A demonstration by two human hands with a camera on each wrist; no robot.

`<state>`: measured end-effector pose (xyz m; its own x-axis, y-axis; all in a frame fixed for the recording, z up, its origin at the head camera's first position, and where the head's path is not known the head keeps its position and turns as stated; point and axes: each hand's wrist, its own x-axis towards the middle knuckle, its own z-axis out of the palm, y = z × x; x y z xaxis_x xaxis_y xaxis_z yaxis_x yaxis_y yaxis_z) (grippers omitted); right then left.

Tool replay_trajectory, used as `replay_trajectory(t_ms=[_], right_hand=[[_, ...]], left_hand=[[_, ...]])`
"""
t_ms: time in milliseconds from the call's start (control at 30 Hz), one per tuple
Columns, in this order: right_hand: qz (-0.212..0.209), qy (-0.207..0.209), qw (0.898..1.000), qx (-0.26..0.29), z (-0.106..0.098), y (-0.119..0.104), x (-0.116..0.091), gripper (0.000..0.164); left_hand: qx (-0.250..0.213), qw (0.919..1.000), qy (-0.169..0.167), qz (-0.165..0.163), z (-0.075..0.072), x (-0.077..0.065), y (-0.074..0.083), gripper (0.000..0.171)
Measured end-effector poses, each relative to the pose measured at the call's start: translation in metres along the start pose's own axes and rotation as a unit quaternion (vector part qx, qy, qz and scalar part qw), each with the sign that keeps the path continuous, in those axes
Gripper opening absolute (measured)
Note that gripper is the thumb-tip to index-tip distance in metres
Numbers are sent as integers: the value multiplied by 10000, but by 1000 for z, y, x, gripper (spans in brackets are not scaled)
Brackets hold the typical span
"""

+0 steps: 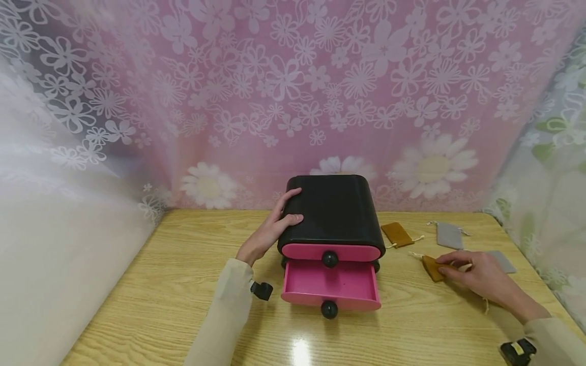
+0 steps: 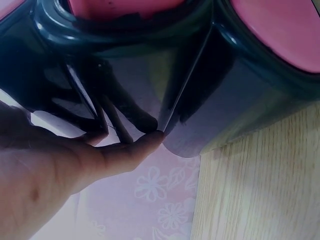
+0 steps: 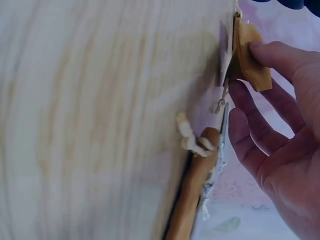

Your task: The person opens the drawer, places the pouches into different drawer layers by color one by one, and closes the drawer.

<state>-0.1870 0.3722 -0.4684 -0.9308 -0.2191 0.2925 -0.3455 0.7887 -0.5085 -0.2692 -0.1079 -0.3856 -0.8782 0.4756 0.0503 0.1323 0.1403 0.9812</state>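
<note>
In the head view we see a floral curtain (image 1: 293, 91) behind a wooden table (image 1: 183, 284), on which sits a black drawer unit (image 1: 329, 208), its pink lower drawer (image 1: 325, 282) pulled out toward 6 o'clock. At the unit's 8 to 9 o'clock rests the left hand (image 1: 270, 231), fingers extended and grasping nothing; the left wrist view adds fingertips against the glossy side (reflections and all), which the head view hides. Around 4 o'clock from the unit, the right hand (image 1: 487, 274) pinches a brown pouch (image 1: 431, 269) between thumb and fingers, nearly closed. From that pouch, we find one grey pouch (image 1: 450, 235) at 1 o'clock, another grey pouch (image 1: 502, 262) at 3, partly behind the hand, and a second brown pouch (image 1: 397, 235) between 10 and 11. Only the right wrist view shows us the body of a third brown pouch (image 3: 187, 195); from the head we make out just a pale cord (image 1: 486, 305) below the wrist.
</note>
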Motion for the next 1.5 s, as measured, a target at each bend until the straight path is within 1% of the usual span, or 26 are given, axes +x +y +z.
replay_trajectory(t_ms=[133, 300, 467, 533, 667, 767, 967, 1167, 1367, 1500], right_hand=[[-82, 79, 9999, -34, -4, -7, 1, 18], [-310, 166, 9994, 23, -8, -17, 1, 22], [-605, 196, 9978, 160, -11, -25, 1, 25], [-788, 238, 9964, 194, -12, -28, 0, 27], [-1035, 355, 9939, 154, -14, -37, -2, 32], [-1110, 370, 9930, 185, -16, -45, -4, 35], [-1095, 275, 9926, 448, -19, -60, -7, 37], [-1359, 221, 9886, 608, -20, -71, -10, 41], [-1401, 177, 9861, 878, -22, -82, -13, 42], [-1687, 304, 9800, 1013, -21, -91, -12, 47]], left_hand=[[-18, 10000, -24, 35, 0, 1, 1, 59], [-53, 10000, -39, 57, 1, 1, 2, 58], [-135, 9998, -87, 73, 0, 0, 2, 59], [-150, 9998, -102, 75, -1, 0, 1, 60], [-119, 9998, -105, 90, -1, 0, 1, 61], [-104, 9998, -101, 110, -1, 1, 2, 61], [-70, 9998, -69, 164, 0, 2, 0, 60], [-84, 9998, -96, 177, 0, 3, -1, 59], [-132, 9998, -80, 156, 0, 1, -1, 59], [-96, 9998, -46, 153, 0, 2, 0, 59]])
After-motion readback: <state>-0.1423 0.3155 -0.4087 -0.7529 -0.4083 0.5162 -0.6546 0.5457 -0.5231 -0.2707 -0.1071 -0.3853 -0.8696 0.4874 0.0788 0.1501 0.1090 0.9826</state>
